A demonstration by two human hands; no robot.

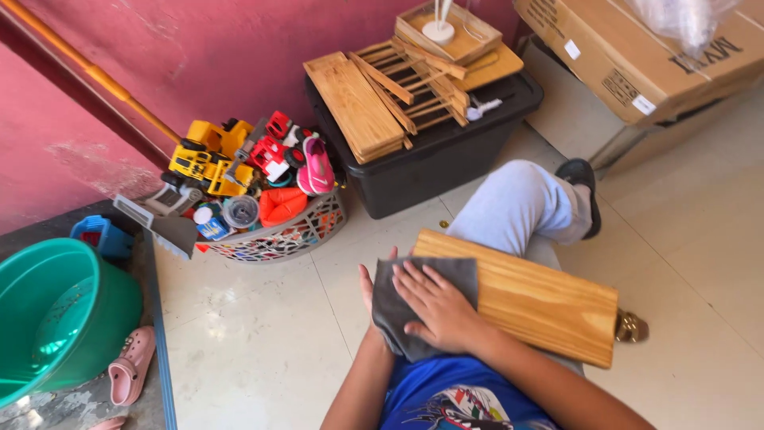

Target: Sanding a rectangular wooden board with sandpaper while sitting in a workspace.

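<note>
A wooden board [535,299], pale and rectangular, is laid across the lap of a seated person, slanting from upper left to lower right. A grey cloth [406,306] is draped over the board's near left end and hangs over its edge. The cloth is pressed flat by the right hand [436,306], whose fingers are spread wide on top of it. The left hand [368,287] is placed under the cloth and the board's end; only its thumb and the edge of its palm are seen, so how far it is closed cannot be told.

A leg in grey trousers [517,209] is stretched out beyond the board, ended by a dark shoe [583,191]. A blue printed shirt [454,398] is seen at the bottom edge.

Behind, on the tiled floor [255,342], a black plastic crate [434,155] is stacked with wooden boards and slatted pieces [390,95]. Just beside it a woven basket [286,235] is filled with toy vehicles. A green tub [60,314] and a pink clog [130,365] are set at the left, and a cardboard box [637,56] at the upper right.
</note>
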